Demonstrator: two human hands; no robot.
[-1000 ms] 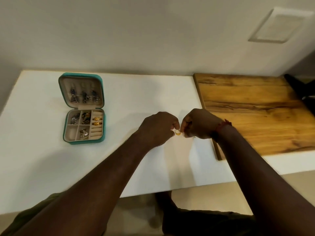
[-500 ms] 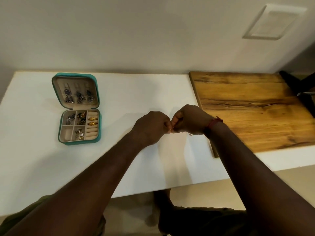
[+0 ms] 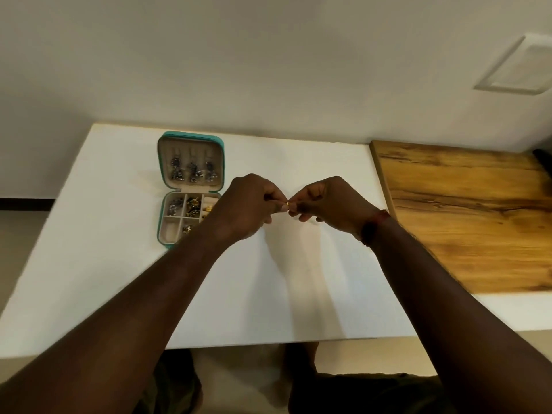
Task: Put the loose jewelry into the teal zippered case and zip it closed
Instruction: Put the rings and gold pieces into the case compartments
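jewelry is mostly sitting in the teal case (image 3: 191, 189) already, which is lying open on the white surface (image 3: 298, 279) just left of my hands. my left hand (image 3: 248, 207) and right hand (image 3: 328, 204) are both pinching one small gold piece (image 3: 287, 204) between fingertips; it is waiting to go in, then zipping.

The teal zippered case (image 3: 191, 191) lay open on the white bench, lid folded back with dark earrings (image 3: 192, 171) hung inside, its tray compartments partly filled. A small gold piece (image 3: 287, 204) (too tiny to identify) sat pinched between both hands' fingertips.
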